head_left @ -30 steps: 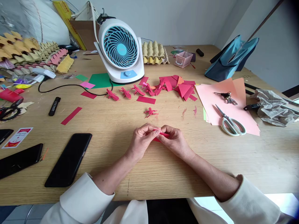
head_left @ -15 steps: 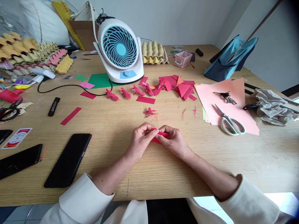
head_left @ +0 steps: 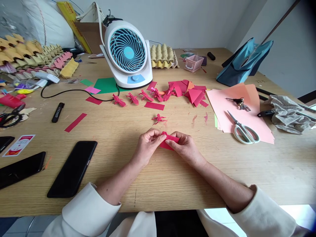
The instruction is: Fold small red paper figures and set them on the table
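Between my two hands is a piece of red paper point(head_left: 168, 144), partly folded, with a raised fold near its upper left end. My left hand point(head_left: 148, 143) pinches that left end between thumb and fingers. My right hand point(head_left: 186, 148) grips the right end, its thumb lying across the paper. Fingers cover part of both ends. Just beyond the hands lies a small folded red paper figure point(head_left: 158, 118). Farther back, several similar folded red figures point(head_left: 132, 98) sit in a row, beside loose red paper pieces point(head_left: 194, 95).
A white fan point(head_left: 128, 52) stands at the back. Pale-handled scissors point(head_left: 244, 130) rest on pink paper sheets point(head_left: 219, 105) at the right. On the left lie a black phone point(head_left: 72, 169), a marker point(head_left: 58, 112) and a red strip point(head_left: 75, 122). Egg cartons point(head_left: 161, 54) are behind the fan.
My thumbs have moved slightly apart, and more of the red paper shows between my hands. Both hands keep their grip; the things around them stay in place.
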`<state>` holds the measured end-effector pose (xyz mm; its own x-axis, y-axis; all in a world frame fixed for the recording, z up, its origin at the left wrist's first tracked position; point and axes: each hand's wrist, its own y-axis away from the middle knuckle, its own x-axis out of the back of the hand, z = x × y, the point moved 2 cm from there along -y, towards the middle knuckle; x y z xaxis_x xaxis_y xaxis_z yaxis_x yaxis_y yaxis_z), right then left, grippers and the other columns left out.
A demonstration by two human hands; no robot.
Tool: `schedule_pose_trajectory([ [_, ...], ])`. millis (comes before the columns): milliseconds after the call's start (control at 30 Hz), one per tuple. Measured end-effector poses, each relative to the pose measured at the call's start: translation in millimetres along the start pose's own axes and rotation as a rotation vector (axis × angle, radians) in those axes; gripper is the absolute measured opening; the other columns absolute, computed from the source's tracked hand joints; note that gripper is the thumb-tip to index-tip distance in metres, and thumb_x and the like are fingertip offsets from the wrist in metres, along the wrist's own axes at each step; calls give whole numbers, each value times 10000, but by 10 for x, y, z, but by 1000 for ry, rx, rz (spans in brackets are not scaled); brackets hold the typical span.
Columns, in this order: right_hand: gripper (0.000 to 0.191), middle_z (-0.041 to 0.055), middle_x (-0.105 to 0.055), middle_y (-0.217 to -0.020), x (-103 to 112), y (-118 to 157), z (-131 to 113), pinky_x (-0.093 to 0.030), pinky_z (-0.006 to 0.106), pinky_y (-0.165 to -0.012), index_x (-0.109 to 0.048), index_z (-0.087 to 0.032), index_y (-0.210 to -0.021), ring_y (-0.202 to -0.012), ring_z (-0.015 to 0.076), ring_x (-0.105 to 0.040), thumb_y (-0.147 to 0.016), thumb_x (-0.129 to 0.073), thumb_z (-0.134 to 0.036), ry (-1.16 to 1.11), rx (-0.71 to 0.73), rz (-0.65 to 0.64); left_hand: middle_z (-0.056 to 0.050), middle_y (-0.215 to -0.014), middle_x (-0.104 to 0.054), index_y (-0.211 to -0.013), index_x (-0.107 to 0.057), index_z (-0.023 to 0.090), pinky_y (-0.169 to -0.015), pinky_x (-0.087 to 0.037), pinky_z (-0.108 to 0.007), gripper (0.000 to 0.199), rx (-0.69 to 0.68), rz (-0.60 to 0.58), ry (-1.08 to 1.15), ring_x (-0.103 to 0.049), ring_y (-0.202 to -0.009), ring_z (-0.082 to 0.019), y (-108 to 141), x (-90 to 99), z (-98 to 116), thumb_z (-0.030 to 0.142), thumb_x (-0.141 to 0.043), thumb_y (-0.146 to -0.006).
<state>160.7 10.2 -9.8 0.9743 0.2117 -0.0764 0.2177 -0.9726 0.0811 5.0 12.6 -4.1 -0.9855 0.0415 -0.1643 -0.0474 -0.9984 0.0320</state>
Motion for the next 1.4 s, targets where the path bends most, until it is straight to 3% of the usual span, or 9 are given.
schedule_pose_trajectory([
  [267,364,-44,-487,-614,16,-13,23,-316,237,-516,-555,-182,-717,-547,90,-397,-756,-747,-489,83,62,-4,-1,-803,-643,-902,-688,163,-690,-472,-229,196,-94,-52,-148,-565,-704,-105,-49,63,11,326,-741,-807],
  [367,241,-28,-517,-643,43,17,-48,-344,241,-535,-558,-181,-733,-567,100,-438,-830,-681,-365,284,168,29,-2,-835,-651,-958,-703,190,-668,-450,-231,149,-299,-92,-386,-530,-681,-101,-65,86,85,244,-727,-821],
  [433,137,-8,-551,-695,63,40,-112,-384,250,-585,-567,-182,-753,-620,115,-489,-865,-619,-241,450,326,60,-2,-820,-652,-870,-692,190,-671,-443,-238,35,-448,-106,-541,-528,-688,-106,-62,99,147,188,-704,-837],
  [567,128,30,-582,-824,108,76,-188,-436,288,-708,-581,-186,-873,-766,154,-544,-872,-534,-67,702,683,67,2,-839,-664,-866,-631,188,-683,-470,-236,99,-661,-132,-703,-578,-719,-107,-27,108,237,91,-613,-882],
  [733,104,68,-628,-895,184,106,-209,-414,333,-719,-581,-184,-945,-820,198,-548,-910,-566,-88,1015,873,79,-45,-1029,-695,-1079,-622,197,-853,-506,-330,222,-920,-154,-953,-605,-917,-172,53,66,291,91,-630,-884],
  [867,28,70,-648,-878,230,175,-232,-371,349,-698,-599,-183,-933,-774,201,-516,-945,-585,-161,1240,950,104,-38,-989,-700,-953,-645,203,-829,-486,-341,120,-1086,-159,-1078,-550,-890,-188,122,23,290,104,-643,-886],
  [1067,57,80,-666,-940,327,402,-136,-371,349,-720,-633,-171,-966,-808,203,-525,-957,-581,-192,1333,914,-32,-30,-871,-674,-826,-603,176,-764,-438,-327,175,-1111,-367,-1235,-532,-807,-170,232,-35,135,96,-519,-956],
  [1200,103,81,-659,-897,379,527,-61,-381,340,-725,-655,-162,-930,-785,193,-521,-964,-560,-182,1309,907,-116,-31,-828,-648,-791,-584,167,-767,-457,-310,216,-1008,-481,-1251,-541,-782,-162,259,-25,8,78,-485,-961],
  [1400,164,73,-638,-838,401,495,8,-393,333,-725,-666,-158,-934,-778,188,-531,-987,-515,-195,1266,832,-164,-44,-866,-645,-873,-608,161,-801,-492,-317,128,-900,-523,-1191,-574,-833,-171,247,19,-45,108,-521,-950],
])
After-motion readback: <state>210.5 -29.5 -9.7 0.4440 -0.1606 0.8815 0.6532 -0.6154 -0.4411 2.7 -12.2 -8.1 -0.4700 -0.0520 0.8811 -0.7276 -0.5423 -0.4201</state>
